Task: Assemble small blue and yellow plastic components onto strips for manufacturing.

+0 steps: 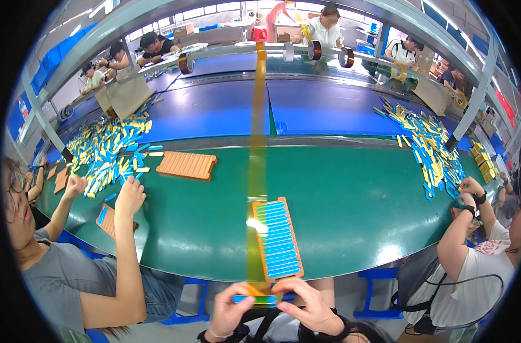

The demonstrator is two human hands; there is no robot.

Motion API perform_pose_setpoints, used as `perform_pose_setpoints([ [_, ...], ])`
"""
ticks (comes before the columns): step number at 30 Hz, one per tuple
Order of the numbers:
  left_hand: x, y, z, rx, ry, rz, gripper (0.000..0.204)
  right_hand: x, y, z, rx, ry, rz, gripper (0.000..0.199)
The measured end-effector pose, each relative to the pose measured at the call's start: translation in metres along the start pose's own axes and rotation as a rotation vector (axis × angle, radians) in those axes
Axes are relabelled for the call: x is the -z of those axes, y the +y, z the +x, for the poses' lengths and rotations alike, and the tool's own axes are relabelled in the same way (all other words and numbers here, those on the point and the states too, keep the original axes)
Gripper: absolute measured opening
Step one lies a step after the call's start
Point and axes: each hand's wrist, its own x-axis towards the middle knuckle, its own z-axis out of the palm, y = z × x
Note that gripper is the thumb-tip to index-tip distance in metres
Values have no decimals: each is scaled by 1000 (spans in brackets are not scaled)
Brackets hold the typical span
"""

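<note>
Close to me, below the table's near edge, my left hand (229, 310) pinches a small blue stick (256, 300) between thumb and fingers. My right hand (310, 308) is closed at the stick's other end, where the amber tape comes down. That clear amber tape (258, 114) stretches from a red holder (260, 34) on the overhead bar down to my hands. Just beyond my fingers lies an orange ribbed tray (295, 243) with several blue sticks (279, 240) in its grooves. The tape passes over the tray's left side in this view.
On the green table (352, 200) sits another orange tray (186, 165). Heaps of blue and yellow sticks lie left (112, 148) and right (434, 148). Seated co-workers flank me, their hands at these heaps. Tape rolls (314, 50) hang on the overhead bar.
</note>
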Motion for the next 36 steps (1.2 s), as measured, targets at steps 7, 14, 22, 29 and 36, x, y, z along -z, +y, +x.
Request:
perform_pose_setpoints([
  [7,-34,-1,29,-330,25,972,28,20,24,-22,-376,81,734,15],
  [14,-36,-24,35,-303,86,1254,61,39,24,-15,-575,10,791,18],
  [22,-31,-29,33,-354,54,1270,57,28,26,-63,-545,94,550,15],
  [29,-36,-31,28,-348,39,1233,58,18,26,-67,-411,44,403,17],
  [36,-52,-37,-6,-338,-2,1268,62,18,30,-65,-527,35,490,22],
])
